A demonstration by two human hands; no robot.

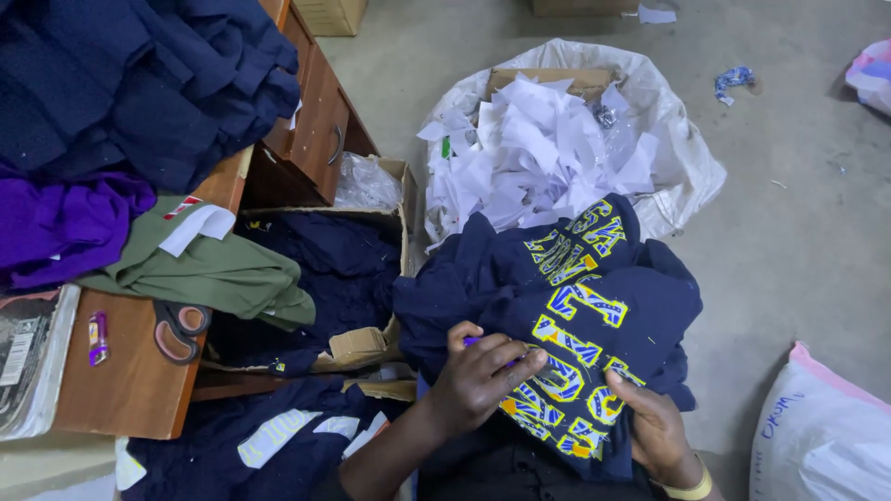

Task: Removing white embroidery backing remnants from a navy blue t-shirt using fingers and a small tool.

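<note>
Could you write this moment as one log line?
left hand: on navy garment, small purple thing in fingers | right hand: on lettering | paper-scrap sack beyond

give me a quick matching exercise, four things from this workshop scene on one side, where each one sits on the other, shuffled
Things:
1. scissors
2. white paper scraps
3. navy printed garment
4. olive green cloth

Places:
A. in the big white sack on the floor
B. flat on the wooden desk, near its edge
C. under the left hand and right hand
D. draped over the desk edge, beside a purple cloth

Pairs: 1-B, 2-A, 3-C, 4-D
</note>
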